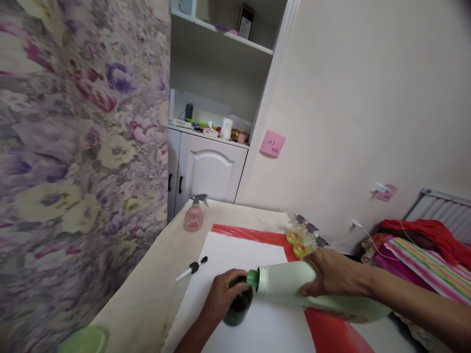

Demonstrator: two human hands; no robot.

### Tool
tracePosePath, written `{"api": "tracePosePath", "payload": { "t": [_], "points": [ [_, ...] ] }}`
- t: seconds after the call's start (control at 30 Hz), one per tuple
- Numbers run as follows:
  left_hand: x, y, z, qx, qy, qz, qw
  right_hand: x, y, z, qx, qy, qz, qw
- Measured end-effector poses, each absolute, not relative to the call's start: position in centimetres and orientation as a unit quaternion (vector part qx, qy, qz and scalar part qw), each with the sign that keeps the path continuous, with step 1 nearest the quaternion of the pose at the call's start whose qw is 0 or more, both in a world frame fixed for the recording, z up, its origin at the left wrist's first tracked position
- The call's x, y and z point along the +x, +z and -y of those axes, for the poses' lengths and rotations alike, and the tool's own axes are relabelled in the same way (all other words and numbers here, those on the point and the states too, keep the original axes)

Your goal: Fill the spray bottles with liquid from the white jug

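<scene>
My left hand (223, 292) is closed around the top of a small dark green bottle (238, 310), which stands on a white sheet (235, 260). A large pale green bottle (283, 278) lies tilted almost level in my right hand (329, 271). Its green pouring spout (252, 278) meets the mouth of the small bottle, partly behind my left fingers. I cannot make out any stream of liquid. To the left, a black and white pump top (193, 268) with a pointed tip rests across the sheet's edge.
At the table's far left stands a pink spray bottle (194, 218). Several spray bottles with yellow liquid (300, 241) cluster beyond my right hand. A red cloth (253, 234) lies under the sheet. A light green round object (84, 340) sits at the near left. A wall borders the far side.
</scene>
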State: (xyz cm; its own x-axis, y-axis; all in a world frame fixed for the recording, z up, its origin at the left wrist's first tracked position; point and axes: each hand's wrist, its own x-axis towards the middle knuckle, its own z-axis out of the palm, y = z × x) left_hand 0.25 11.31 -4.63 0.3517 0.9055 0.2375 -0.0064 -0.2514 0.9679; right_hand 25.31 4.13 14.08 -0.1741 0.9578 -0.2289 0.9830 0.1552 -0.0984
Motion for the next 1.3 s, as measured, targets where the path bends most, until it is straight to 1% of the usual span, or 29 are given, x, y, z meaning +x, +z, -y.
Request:
{"api": "tracePosePath", "payload": {
  "t": [1.3],
  "points": [
    [0.2,-4.5,-11.1,0.66,0.441,-0.348,0.499,25.5,14.2,-4.2,0.631,-0.077,-0.769,0.069]
  ]
}}
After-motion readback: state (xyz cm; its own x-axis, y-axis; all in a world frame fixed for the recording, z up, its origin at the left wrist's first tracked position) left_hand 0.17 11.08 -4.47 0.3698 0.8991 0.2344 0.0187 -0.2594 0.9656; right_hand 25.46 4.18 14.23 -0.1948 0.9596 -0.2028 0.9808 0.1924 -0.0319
